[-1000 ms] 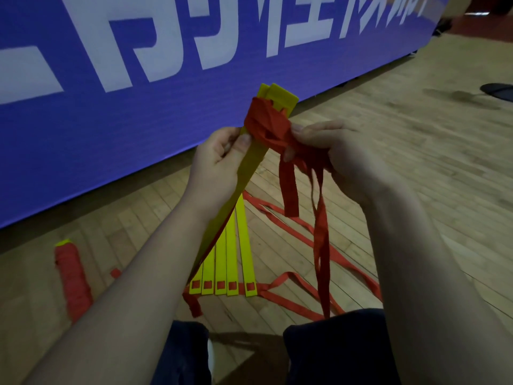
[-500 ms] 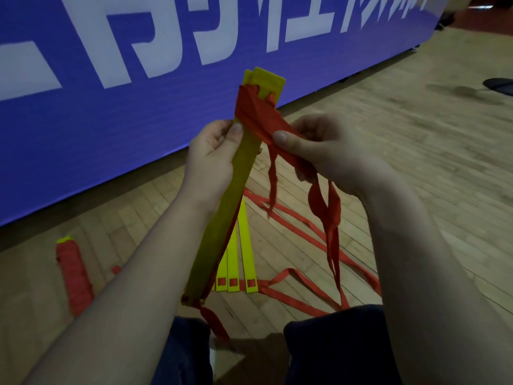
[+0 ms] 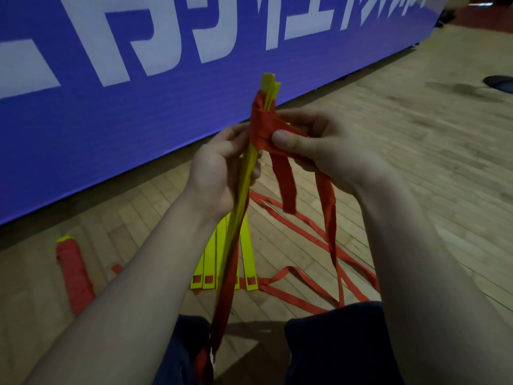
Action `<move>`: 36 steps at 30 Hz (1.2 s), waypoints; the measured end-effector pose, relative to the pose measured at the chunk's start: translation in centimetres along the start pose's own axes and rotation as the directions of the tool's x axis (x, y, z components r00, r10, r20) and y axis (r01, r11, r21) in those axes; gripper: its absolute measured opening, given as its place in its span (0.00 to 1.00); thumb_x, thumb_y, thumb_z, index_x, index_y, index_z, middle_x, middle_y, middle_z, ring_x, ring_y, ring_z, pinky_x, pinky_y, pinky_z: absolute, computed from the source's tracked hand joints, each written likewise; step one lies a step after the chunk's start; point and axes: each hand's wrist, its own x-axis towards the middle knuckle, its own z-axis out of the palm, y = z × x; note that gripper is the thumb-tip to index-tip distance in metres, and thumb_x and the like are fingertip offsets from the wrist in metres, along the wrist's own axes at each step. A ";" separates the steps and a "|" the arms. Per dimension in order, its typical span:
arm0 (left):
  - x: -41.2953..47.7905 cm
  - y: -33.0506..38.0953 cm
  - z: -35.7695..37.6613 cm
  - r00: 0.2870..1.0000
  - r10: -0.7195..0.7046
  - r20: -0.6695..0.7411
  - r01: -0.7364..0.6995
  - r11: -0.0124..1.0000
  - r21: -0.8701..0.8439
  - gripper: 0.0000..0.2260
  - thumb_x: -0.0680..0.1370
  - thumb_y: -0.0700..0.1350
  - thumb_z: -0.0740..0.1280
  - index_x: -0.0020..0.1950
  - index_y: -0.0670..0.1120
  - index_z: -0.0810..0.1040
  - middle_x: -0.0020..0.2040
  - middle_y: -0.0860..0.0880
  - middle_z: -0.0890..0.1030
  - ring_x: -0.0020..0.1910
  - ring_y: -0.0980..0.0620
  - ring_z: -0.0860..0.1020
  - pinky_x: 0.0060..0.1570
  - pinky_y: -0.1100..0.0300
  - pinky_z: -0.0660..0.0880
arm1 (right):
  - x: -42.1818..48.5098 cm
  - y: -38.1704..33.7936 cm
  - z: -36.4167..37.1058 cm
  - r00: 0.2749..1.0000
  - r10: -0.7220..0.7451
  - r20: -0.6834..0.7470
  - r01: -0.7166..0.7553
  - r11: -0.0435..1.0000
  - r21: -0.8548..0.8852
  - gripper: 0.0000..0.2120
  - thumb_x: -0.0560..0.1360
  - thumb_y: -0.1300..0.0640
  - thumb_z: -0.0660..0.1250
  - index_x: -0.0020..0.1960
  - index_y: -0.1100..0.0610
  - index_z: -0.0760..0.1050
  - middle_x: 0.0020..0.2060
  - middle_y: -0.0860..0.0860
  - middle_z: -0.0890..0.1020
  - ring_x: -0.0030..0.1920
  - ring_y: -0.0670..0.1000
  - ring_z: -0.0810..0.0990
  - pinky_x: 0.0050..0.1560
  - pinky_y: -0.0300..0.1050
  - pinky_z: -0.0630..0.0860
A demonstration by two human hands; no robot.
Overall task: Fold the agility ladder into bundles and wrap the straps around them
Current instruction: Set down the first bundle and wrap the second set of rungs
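Note:
A bundle of yellow ladder rungs (image 3: 244, 184) stands nearly upright in front of me, edge-on, its lower end down between my knees. My left hand (image 3: 216, 173) grips it around the middle. A red strap (image 3: 262, 126) is wound around the bundle's upper end. My right hand (image 3: 319, 145) pinches that strap against the bundle with thumb and fingers, and two strap tails (image 3: 327, 207) hang down from it. More yellow rungs (image 3: 247, 262) lie flat on the floor behind the bundle, joined by loose red straps (image 3: 302, 298).
A bundle fully wrapped in red strap (image 3: 73, 270) lies on the wooden floor at the left. A blue banner (image 3: 138, 93) with white lettering stands along the far side. My dark-trousered knees (image 3: 333, 343) are at the bottom. A dark flat object (image 3: 499, 83) lies at the far right.
The bundle has turned from tilted, flat side showing, to nearly upright and edge-on. My right hand has brought the strap around the top and now presses it with the thumb.

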 end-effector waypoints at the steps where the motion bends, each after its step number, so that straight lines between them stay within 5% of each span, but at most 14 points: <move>1: -0.1 -0.2 0.2 0.999 -0.030 0.034 0.031 0.999 -0.033 0.07 0.72 0.46 0.61 0.46 0.44 0.73 0.29 0.49 0.74 0.22 0.53 0.69 0.24 0.64 0.65 | 0.0 0.0 0.1 1.000 -0.001 0.023 0.000 0.999 0.036 0.20 0.75 0.61 0.67 0.66 0.65 0.73 0.26 0.43 0.77 0.24 0.40 0.70 0.26 0.35 0.61; 5: -0.3 -0.8 0.7 0.976 -0.138 0.168 0.151 0.986 -0.071 0.11 0.74 0.46 0.57 0.49 0.40 0.71 0.33 0.46 0.67 0.20 0.53 0.64 0.23 0.67 0.56 | -0.3 0.0 0.0 0.994 0.014 0.108 -0.025 0.995 0.094 0.06 0.77 0.63 0.66 0.54 0.61 0.77 0.26 0.43 0.77 0.24 0.40 0.70 0.27 0.35 0.56; 9: -0.2 -1.3 1.0 0.946 -0.216 0.241 0.233 0.971 -0.045 0.16 0.83 0.47 0.50 0.64 0.42 0.69 0.39 0.43 0.70 0.27 0.52 0.68 0.20 0.67 0.61 | -0.3 0.0 0.2 0.997 0.003 0.071 -0.018 0.977 0.211 0.01 0.74 0.67 0.66 0.45 0.62 0.76 0.27 0.45 0.81 0.26 0.41 0.78 0.27 0.31 0.71; 13: 0.2 -1.3 0.8 0.966 -0.171 0.193 0.164 0.985 0.050 0.20 0.82 0.51 0.50 0.59 0.39 0.75 0.44 0.39 0.76 0.37 0.46 0.76 0.31 0.57 0.75 | 0.1 -0.1 0.1 0.994 0.017 -0.110 0.012 0.965 0.263 0.14 0.67 0.64 0.73 0.50 0.70 0.79 0.38 0.57 0.85 0.36 0.51 0.84 0.38 0.41 0.80; 16: 0.1 -1.3 0.3 0.963 -0.124 0.238 0.078 0.978 0.193 0.20 0.76 0.57 0.55 0.57 0.45 0.77 0.48 0.45 0.77 0.43 0.50 0.78 0.43 0.53 0.74 | 0.3 -0.3 0.1 0.967 0.024 -0.253 0.045 0.964 0.264 0.17 0.70 0.68 0.73 0.54 0.77 0.75 0.40 0.62 0.82 0.36 0.53 0.84 0.39 0.42 0.81; 18: 0.0 -1.9 0.4 0.984 -0.061 0.168 -0.009 0.923 0.386 0.20 0.74 0.59 0.64 0.57 0.46 0.78 0.49 0.50 0.82 0.47 0.53 0.81 0.46 0.55 0.74 | 0.3 -0.6 0.3 0.954 0.022 -0.298 0.057 0.966 0.254 0.18 0.70 0.69 0.73 0.55 0.77 0.75 0.41 0.64 0.82 0.37 0.56 0.84 0.39 0.43 0.82; 21: 0.1 -2.6 0.7 0.999 0.029 0.027 -0.038 0.897 0.440 0.30 0.65 0.63 0.72 0.58 0.44 0.78 0.45 0.50 0.84 0.44 0.51 0.83 0.45 0.55 0.76 | 0.3 -0.9 1.2 0.932 0.002 -0.362 0.059 0.986 0.158 0.17 0.69 0.66 0.75 0.53 0.75 0.77 0.44 0.66 0.83 0.42 0.60 0.85 0.43 0.49 0.82; 24: 0.4 -2.4 0.4 0.998 0.057 0.031 -0.065 0.859 0.507 0.26 0.64 0.63 0.73 0.53 0.46 0.80 0.39 0.52 0.82 0.39 0.54 0.79 0.40 0.56 0.74 | 0.4 -1.1 1.5 0.919 0.003 -0.394 0.066 0.985 0.161 0.17 0.69 0.65 0.76 0.51 0.75 0.77 0.38 0.61 0.83 0.33 0.49 0.83 0.31 0.36 0.76; 27: 0.3 -2.2 0.3 0.997 0.065 0.046 -0.080 0.833 0.548 0.24 0.65 0.60 0.75 0.54 0.48 0.79 0.38 0.55 0.83 0.37 0.56 0.79 0.39 0.57 0.74 | 0.4 -0.9 1.6 0.916 0.051 -0.399 0.002 0.991 0.130 0.21 0.69 0.59 0.77 0.52 0.74 0.77 0.43 0.65 0.84 0.36 0.55 0.84 0.34 0.41 0.76; 32: 0.1 -1.4 0.0 0.987 0.144 0.073 -0.162 0.894 0.417 0.19 0.70 0.56 0.71 0.56 0.47 0.74 0.46 0.47 0.84 0.44 0.49 0.84 0.44 0.52 0.80 | 0.6 -0.8 1.3 0.919 0.072 -0.387 -0.016 0.989 0.147 0.17 0.70 0.58 0.76 0.46 0.72 0.76 0.30 0.56 0.75 0.24 0.46 0.67 0.24 0.39 0.61; 36: -0.1 -1.3 0.1 0.988 0.120 0.100 -0.149 0.915 0.375 0.14 0.81 0.48 0.62 0.62 0.42 0.75 0.49 0.42 0.84 0.45 0.48 0.84 0.44 0.56 0.81 | 0.8 -0.6 1.2 0.914 0.103 -0.392 -0.032 0.983 0.183 0.13 0.72 0.58 0.75 0.46 0.66 0.75 0.25 0.52 0.72 0.23 0.46 0.65 0.23 0.38 0.59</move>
